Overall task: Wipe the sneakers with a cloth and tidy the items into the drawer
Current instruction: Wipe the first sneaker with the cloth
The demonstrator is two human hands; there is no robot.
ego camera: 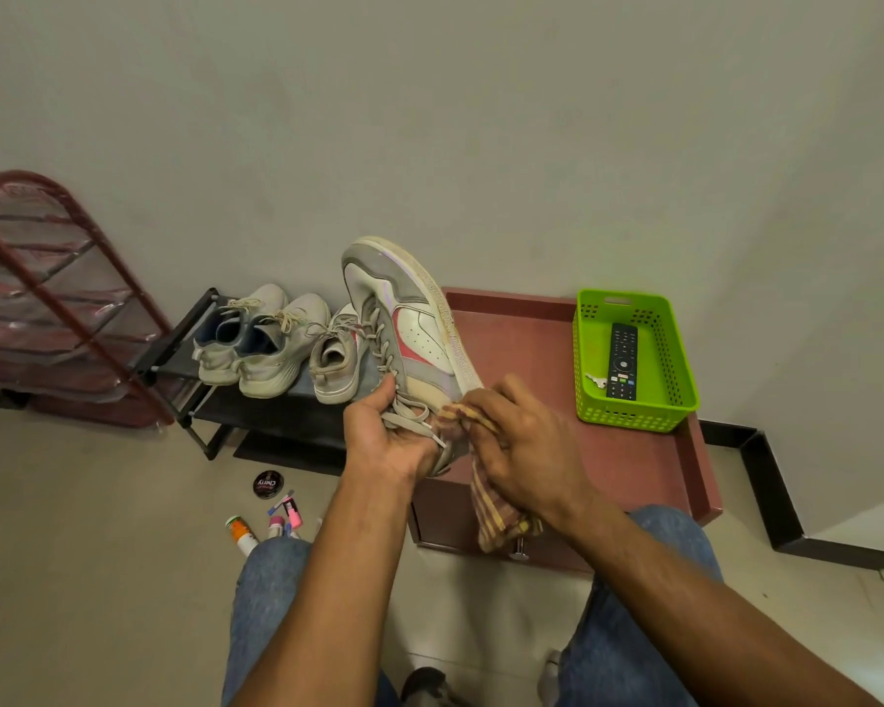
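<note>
A white, grey and pink sneaker (409, 318) is held up toe-first over the maroon drawer unit (629, 451). My left hand (386, 433) grips it at the laces and tongue. My right hand (519, 446) holds a striped red and yellow cloth (496, 523) against the sneaker's heel side, with the cloth's tail hanging down. The drawer front with its metal knob (519, 555) sits below the cloth and looks closed. Its matching sneaker (335, 362) stands on the low black rack (190, 344).
A beige pair of sneakers (261, 344) shares the rack. A green basket (634, 415) holding a remote (623, 362) and keys sits on the unit. A polish tin (268, 483), a tube (242, 536) and small bottles (286, 515) lie on the floor. A red shelf (62, 303) stands left.
</note>
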